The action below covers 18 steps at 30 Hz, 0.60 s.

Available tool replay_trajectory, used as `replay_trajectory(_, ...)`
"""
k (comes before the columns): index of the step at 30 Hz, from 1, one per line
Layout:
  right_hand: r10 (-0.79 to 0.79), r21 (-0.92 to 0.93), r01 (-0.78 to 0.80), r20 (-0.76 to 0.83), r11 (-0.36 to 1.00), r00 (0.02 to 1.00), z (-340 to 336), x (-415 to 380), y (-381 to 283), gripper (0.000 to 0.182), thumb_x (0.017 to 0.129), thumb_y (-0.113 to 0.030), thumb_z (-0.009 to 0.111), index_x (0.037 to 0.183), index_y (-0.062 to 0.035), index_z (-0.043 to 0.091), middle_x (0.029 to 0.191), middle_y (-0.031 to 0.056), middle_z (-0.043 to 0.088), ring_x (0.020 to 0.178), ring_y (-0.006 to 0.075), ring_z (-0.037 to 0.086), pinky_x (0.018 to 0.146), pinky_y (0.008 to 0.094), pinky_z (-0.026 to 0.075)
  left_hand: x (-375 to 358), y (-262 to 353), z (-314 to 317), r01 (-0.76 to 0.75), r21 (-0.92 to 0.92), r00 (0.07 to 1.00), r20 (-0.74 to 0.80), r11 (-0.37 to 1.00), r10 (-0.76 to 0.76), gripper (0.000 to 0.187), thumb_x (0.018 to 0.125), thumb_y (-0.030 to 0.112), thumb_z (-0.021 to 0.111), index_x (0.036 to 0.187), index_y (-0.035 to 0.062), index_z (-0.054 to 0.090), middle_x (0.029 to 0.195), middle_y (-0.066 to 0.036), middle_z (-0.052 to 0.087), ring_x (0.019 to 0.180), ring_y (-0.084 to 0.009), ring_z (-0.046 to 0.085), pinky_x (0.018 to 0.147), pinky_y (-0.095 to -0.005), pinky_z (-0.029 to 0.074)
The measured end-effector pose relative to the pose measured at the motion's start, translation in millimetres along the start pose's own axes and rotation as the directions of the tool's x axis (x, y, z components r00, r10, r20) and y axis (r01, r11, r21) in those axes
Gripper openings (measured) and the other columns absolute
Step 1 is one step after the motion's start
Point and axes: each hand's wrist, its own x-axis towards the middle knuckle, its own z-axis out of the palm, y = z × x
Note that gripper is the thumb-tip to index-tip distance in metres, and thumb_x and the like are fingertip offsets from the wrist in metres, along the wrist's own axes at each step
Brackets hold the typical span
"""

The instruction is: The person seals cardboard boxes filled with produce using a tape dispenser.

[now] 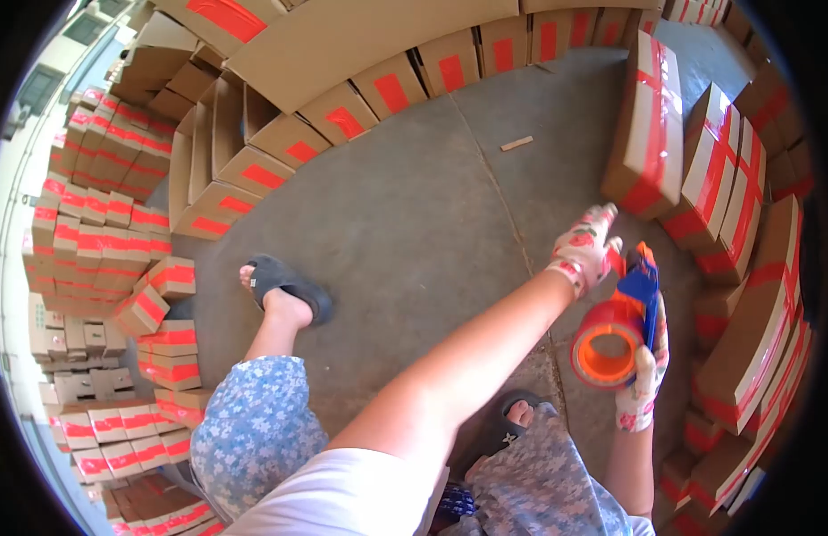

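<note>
My right hand (pixel 643 389), in a white patterned glove, is closed around a tape dispenser (pixel 642 290) with a blue body and orange parts. A roll of red tape (pixel 608 323) on an orange core sits on it. My left hand (pixel 588 243), in a white glove with red floral print, reaches forward beside the dispenser's front end. Its fingers are stretched out, with the thumb apart from them and close to a short bit of red tape. Just beyond my hands stands a tall cardboard box (pixel 646 125) sealed with red tape.
More taped boxes (pixel 713 170) line the right side, and a long row of boxes (pixel 387 94) curves along the far side. Stacks of boxes (pixel 101 223) fill the left. A small strip of cardboard (pixel 516 143) lies on the grey floor (pixel 387 223), where my feet rest in dark sandals.
</note>
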Motion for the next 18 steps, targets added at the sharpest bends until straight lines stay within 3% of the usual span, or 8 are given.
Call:
replay_trajectory(2, 0.001, 0.032, -0.001, 0.014, 0.999, 1.0, -7, -22, -3, 0.095, 0.076, -0.041, 0.075, 0.148, 0.0045, 0.032, 0.139, 0.0162, 0.049, 0.125, 0.0257, 0.053, 0.105, 0.0378, 0.043, -37, -2, -23, -0.13, -0.036, 0.976, 0.174, 0.991, 0.134, 0.038, 0.097, 0.025, 0.053, 0.131, 0.0062, 0.054, 0.124, -0.018, 0.062, 0.113, -0.0342, 0.06, 0.096, -0.0377, 0.049)
replay_trajectory(4, -0.015, -0.014, 0.015, -0.012, 1.0, 1.0, -32, -46, 1, 0.09, 0.079, -0.038, 0.074, 0.148, 0.0032, 0.033, 0.139, 0.0156, 0.05, 0.122, 0.0247, 0.054, 0.103, 0.0367, 0.045, -93, 28, -87, -0.003, 0.191, 0.915, 0.396, 0.982, -0.074, 0.039, 0.098, 0.035, 0.049, 0.126, 0.0091, 0.058, 0.117, -0.017, 0.065, 0.105, -0.0328, 0.064, 0.09, -0.0402, 0.052)
replay_trajectory(7, 0.03, -0.151, -0.042, -0.082, 0.988, 0.996, -81, -111, 23, 0.076, 0.082, -0.027, 0.069, 0.146, 0.0011, 0.038, 0.133, 0.0139, 0.054, 0.113, 0.0219, 0.059, 0.096, 0.034, 0.048, -192, 0, -162, -0.044, 0.489, 0.919, 0.362, 0.871, -0.157, 0.041, 0.098, 0.033, 0.048, 0.129, 0.009, 0.056, 0.117, -0.012, 0.067, 0.108, -0.0301, 0.064, 0.094, -0.0373, 0.05)
replay_trajectory(8, 0.08, -0.253, -0.116, -0.146, 0.961, 0.986, -91, -128, 26, 0.067, 0.084, -0.02, 0.066, 0.144, 0.0001, 0.043, 0.128, 0.0129, 0.058, 0.106, 0.0199, 0.061, 0.092, 0.0323, 0.049, -232, -40, -187, 0.214, -0.089, 0.917, 0.362, 0.973, -0.169, 0.034, 0.098, 0.027, 0.045, 0.12, 0.0064, 0.062, 0.11, -0.013, 0.068, 0.097, -0.027, 0.066, 0.082, -0.0342, 0.052)
replay_trajectory(9, 0.104, -0.25, -0.127, -0.103, 0.96, 0.989, -94, -133, 30, 0.067, 0.084, -0.02, 0.066, 0.144, 0.0001, 0.043, 0.128, 0.0129, 0.058, 0.106, 0.0199, 0.061, 0.092, 0.0323, 0.049, -259, -10, -221, 0.076, 0.467, 0.919, 0.31, 0.881, -0.243, 0.033, 0.098, 0.024, 0.046, 0.12, 0.004, 0.061, 0.106, -0.011, 0.067, 0.094, -0.0231, 0.065, 0.079, -0.0314, 0.05)
replay_trajectory(13, 0.172, -0.251, -0.161, 0.023, 0.955, 0.985, -91, -150, 26, 0.066, 0.084, -0.019, 0.065, 0.144, 0.0001, 0.043, 0.127, 0.0128, 0.059, 0.106, 0.0196, 0.061, 0.091, 0.0321, 0.049, -377, -7, -294, 0.375, 0.048, 0.927, -0.03, 0.926, -0.374, 0.032, 0.097, 0.019, 0.056, 0.124, 0.0029, 0.06, 0.11, -0.009, 0.068, 0.101, -0.0135, 0.064, 0.087, -0.0297, 0.05)
replay_trajectory(14, 0.184, -0.251, -0.168, 0.041, 0.953, 0.982, -90, -154, 26, 0.066, 0.084, -0.019, 0.065, 0.144, 0.0001, 0.043, 0.127, 0.0128, 0.059, 0.106, 0.0196, 0.061, 0.091, 0.032, 0.049, -386, 12, -307, 0.486, 0.38, 0.855, -0.02, 0.787, -0.518, 0.035, 0.097, 0.023, 0.057, 0.124, 0.0016, 0.06, 0.111, -0.01, 0.069, 0.103, -0.0157, 0.064, 0.089, -0.0304, 0.05)
replay_trajectory(18, 0.222, -0.254, -0.201, 0.06, 0.946, 0.973, -74, -163, 34, 0.066, 0.084, -0.018, 0.065, 0.143, 0.0001, 0.044, 0.126, 0.0126, 0.059, 0.105, 0.0193, 0.061, 0.091, 0.0318, 0.049, -362, -1, -326, 0.327, 0.413, 0.895, 0.155, 0.85, -0.419, 0.037, 0.097, 0.03, 0.055, 0.123, 0.0031, 0.061, 0.114, -0.013, 0.068, 0.104, -0.0227, 0.065, 0.091, -0.0318, 0.049)
